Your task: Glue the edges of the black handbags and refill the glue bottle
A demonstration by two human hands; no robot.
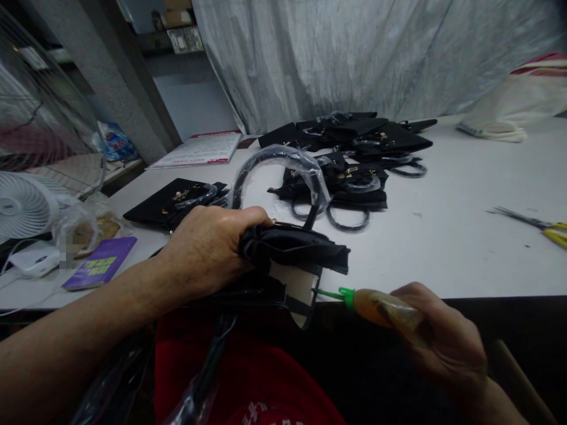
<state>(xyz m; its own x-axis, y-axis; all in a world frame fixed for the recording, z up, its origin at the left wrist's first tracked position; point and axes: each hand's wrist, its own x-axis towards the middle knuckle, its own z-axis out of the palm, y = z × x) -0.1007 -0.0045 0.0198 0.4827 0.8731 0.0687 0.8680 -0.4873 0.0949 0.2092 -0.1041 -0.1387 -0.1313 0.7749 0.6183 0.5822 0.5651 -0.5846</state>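
Note:
My left hand (pixel 208 245) grips a black handbag (pixel 301 248) at the table's front edge, its fingers partly hidden behind the fabric. One plastic-wrapped handle (pixel 279 154) of the bag arches upward, and another hangs down over my red clothing. A pale inner face shows at the bag's open side. In my right hand (pixel 443 333) is a squeeze bottle (pixel 376 307) of amber liquid, probably glue, with a green cap and thin nozzle. The nozzle tip is at the edge of that pale opening; whether it touches cannot be made out.
More black handbags (pixel 354 139) lie heaped at the table's back, and another bag (pixel 172 200) lies left. Yellow-handled scissors (pixel 531 221) rest at right. A white fan (pixel 26 203), a purple booklet (pixel 100 264), a printed sheet (pixel 197 150) and a cloth sack (pixel 509 103) surround the workspace.

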